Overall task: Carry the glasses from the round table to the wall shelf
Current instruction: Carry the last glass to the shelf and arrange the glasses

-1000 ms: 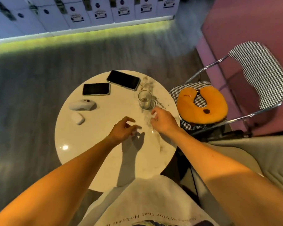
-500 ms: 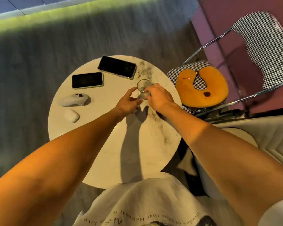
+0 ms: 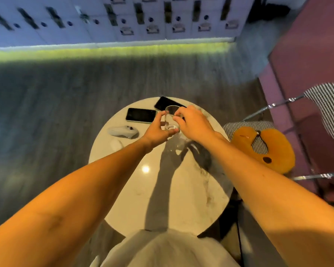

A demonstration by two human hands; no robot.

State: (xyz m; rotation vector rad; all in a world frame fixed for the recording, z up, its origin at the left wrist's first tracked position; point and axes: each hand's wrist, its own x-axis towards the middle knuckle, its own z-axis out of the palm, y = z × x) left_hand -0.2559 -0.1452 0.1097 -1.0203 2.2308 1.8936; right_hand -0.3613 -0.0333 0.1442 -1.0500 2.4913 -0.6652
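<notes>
Both bare forearms reach forward over the round table, converging on 1 clear glass. The left hand cups it from the left, thumb under the base and fingers curled at its side. The right hand pinches the rim from the right, knuckles up. The glass is upright, above the far half of the table. Beyond it lie 2 phones.

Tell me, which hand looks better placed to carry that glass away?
Probably the left hand: it cups the clear glass from below and the side, while the right hand only pinches its rim.
</notes>
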